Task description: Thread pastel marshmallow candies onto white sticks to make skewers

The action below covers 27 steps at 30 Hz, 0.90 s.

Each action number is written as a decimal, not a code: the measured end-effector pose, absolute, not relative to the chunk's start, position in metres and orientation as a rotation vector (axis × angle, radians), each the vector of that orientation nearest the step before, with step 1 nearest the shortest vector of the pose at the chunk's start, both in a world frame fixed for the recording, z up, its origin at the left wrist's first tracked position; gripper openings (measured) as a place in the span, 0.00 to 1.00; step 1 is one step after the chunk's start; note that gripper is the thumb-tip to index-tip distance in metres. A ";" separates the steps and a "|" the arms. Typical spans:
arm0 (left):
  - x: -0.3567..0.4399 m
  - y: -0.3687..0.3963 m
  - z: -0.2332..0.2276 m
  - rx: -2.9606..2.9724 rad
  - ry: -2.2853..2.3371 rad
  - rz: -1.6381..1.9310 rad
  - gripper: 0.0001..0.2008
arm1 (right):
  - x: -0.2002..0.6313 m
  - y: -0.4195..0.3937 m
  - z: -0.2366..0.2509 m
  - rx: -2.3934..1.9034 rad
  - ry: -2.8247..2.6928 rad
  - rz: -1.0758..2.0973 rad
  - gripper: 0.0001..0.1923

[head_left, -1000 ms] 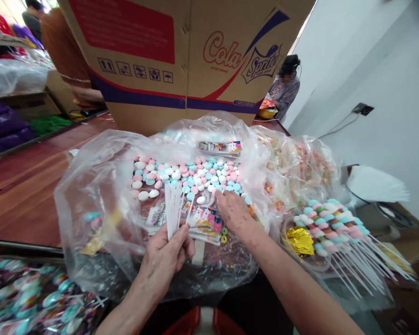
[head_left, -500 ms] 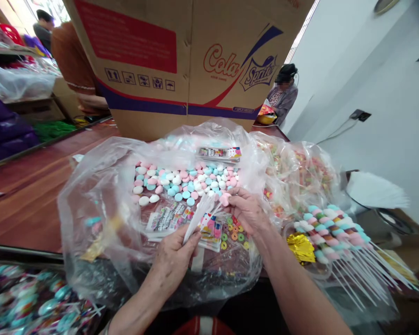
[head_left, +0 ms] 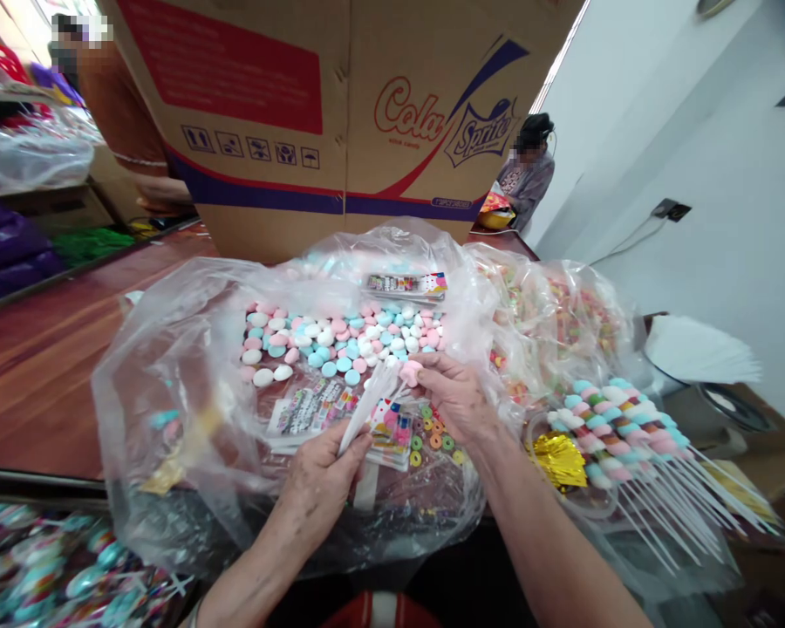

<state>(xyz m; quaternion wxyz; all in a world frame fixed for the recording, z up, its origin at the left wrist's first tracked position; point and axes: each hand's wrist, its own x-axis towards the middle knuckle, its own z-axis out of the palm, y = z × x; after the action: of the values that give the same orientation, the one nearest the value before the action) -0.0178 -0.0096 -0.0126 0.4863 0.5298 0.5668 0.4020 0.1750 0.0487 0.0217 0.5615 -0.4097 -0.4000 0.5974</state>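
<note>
A bundle of white lollipop sticks [head_left: 368, 404] is gripped near its lower end by my left hand [head_left: 324, 471], fanning slightly toward the upper right. My right hand [head_left: 458, 397] pinches a pink candy [head_left: 410, 373] between thumb and fingers, right beside the tips of the sticks. Whether a stick enters the candy I cannot tell. Beyond both hands lie loose pink, white and blue candies [head_left: 344, 340] on a clear plastic bag [head_left: 176, 349]. Printed labels [head_left: 314, 410] lie under the sticks, and small coloured ring candies [head_left: 436, 436] are below my right hand.
A large cardboard box [head_left: 268, 105] stands behind the candies. To the right are bags of ring candies [head_left: 563, 305], stacked candy skewers [head_left: 621, 427] and gold ties [head_left: 558, 460]. Wrapped candies [head_left: 58, 567] fill the lower left. A person [head_left: 527, 170] is at the back right, another [head_left: 118, 105] at the back left.
The whole view has shifted slightly. The pink candy in my right hand is a little closer to the stick tips; my left hand keeps its hold on the sticks.
</note>
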 end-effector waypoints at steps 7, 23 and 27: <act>-0.022 -0.009 -0.008 1.299 1.401 0.976 0.14 | 0.175 0.042 0.008 -1.078 -1.271 1.079 0.12; -0.005 -0.021 -0.008 1.238 1.434 1.023 0.15 | 0.163 0.026 -0.004 -1.211 -1.449 0.780 0.14; 0.003 -0.026 -0.009 1.218 1.400 1.073 0.14 | 0.156 0.020 0.008 -1.270 -1.551 0.597 0.14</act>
<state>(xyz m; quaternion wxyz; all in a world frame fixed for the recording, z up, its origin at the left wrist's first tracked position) 0.0032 -0.0259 -0.0090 0.4785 0.4988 0.5736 0.4395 0.1563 0.0199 0.0083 0.5013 -0.5255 -0.6415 0.2469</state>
